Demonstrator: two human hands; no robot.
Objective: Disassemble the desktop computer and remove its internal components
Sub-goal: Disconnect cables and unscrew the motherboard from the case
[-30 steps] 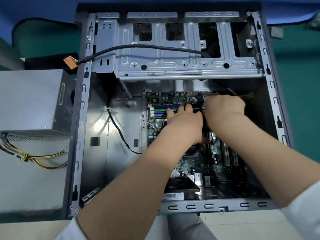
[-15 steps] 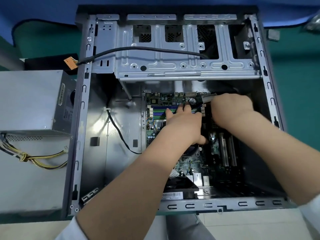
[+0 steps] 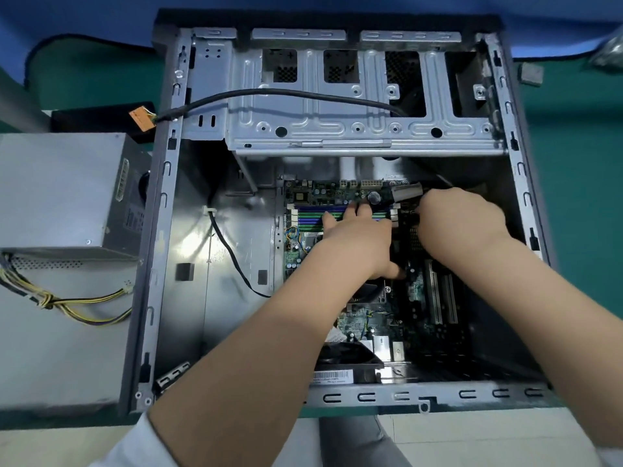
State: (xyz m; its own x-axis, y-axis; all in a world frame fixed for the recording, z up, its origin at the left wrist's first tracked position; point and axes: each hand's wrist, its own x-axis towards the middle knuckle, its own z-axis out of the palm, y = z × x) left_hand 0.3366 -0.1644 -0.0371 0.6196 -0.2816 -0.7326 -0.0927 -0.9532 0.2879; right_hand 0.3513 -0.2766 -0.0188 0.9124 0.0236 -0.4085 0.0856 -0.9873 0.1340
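The open grey computer case lies on its side with the green motherboard still inside. My left hand rests flat on the board, with straight fingers over the blue and green memory slots and the thumb down by the dark cooler area. Just to its right, my right hand is curled at the board's upper right corner and grips a grey flat cable connector. Its fingertips are hidden under the knuckles.
The removed power supply with its yellow and black wires sits left of the case. A black cable with an orange plug hangs over the drive cage. Another thin black cable crosses the case floor. White expansion slots lie under my right forearm.
My right hand has shifted a little to the right while keeping hold of the grey connector. My left hand has stayed on the board.
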